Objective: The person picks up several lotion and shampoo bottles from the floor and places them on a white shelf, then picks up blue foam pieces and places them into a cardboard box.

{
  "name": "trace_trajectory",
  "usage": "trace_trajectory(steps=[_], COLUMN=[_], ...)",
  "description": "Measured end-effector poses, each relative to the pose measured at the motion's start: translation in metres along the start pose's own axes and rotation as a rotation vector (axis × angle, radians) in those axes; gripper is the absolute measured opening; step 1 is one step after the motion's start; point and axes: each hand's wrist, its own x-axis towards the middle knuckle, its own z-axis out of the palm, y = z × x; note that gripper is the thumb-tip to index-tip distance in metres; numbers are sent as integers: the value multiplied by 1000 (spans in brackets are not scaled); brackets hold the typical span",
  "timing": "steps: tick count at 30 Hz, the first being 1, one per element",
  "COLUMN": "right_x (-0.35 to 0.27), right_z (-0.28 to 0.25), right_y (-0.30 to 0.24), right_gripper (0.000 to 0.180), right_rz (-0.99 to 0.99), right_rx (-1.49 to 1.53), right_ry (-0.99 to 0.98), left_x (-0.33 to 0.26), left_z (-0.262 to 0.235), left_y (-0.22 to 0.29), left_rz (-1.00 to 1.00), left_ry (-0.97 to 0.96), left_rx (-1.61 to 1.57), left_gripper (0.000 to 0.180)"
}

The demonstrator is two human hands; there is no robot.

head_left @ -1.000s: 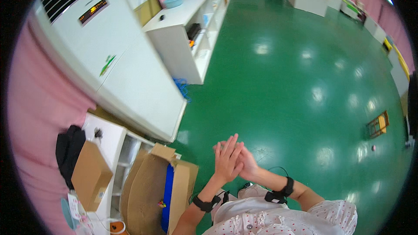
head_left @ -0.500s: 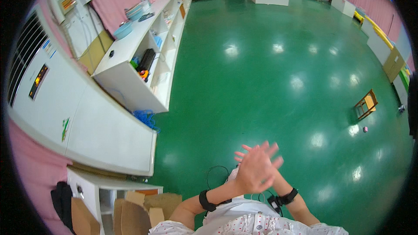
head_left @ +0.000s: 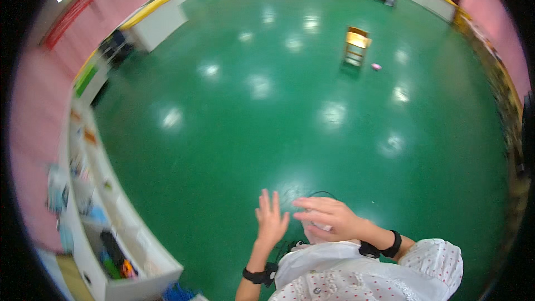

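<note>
My left hand (head_left: 271, 224) is raised in front of my body, its fingers spread and pointing upward, with nothing in it. Just to its right, my right hand (head_left: 332, 220) reaches leftward with outstretched, slightly parted fingers, also bare. A small gap separates the two hands. Around my left wrist is a black band (head_left: 257, 276); another black band (head_left: 394, 243) circles the right one. Below both hands is my white dotted shirt (head_left: 362, 276). A thin dark cable (head_left: 323, 193) shows behind the right hand.
A wooden chair (head_left: 355, 44) stands farther out on the green floor (head_left: 223, 150), a small pink object (head_left: 376, 67) beside it. Along the left runs a white shelf unit (head_left: 150, 259) with assorted items. White, yellow-topped barriers (head_left: 159, 22) and pink curtains line the room.
My overlapping hands have moved apart. The view has swung right, bringing the chair toward the middle and the shelf unit to the lower left; the tall white appliance has left the picture.
</note>
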Motion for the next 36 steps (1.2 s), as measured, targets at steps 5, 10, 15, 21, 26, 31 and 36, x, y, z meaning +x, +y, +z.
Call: trace_trajectory(steps=[5, 10, 15, 21, 26, 31, 36], right_x=[11, 68, 133, 191, 219, 190, 144], right_z=[-38, -78, -116, -166, -233, -284, -359], right_y=[95, 191, 270, 374, 426, 484, 566], right_gripper=[29, 30, 30, 36, 39, 42, 43], right_rz=[318, 683, 739, 996, 1094, 1391, 1587], right_rx=[-128, -334, -331, -436, -173, -147, -84], right_ry=[-36, -181, -197, -305, 22, 132, 188], left_x=[121, 243, 361, 541, 689, 810, 920], left_z=[-4, -31, -52, -37, -7, 53, 122], left_y=[-22, -38, -70, -94, -43, 41, 135], left_rz=[245, 270, 52, 72, 391, 682, 785], left_ry=[-218, -223, -454, -524, -445, -601, -582], left_rx=[-8, -32, 63, 322, 257, 251, 329], left_gripper=[50, 41, 45, 45, 45, 44, 44])
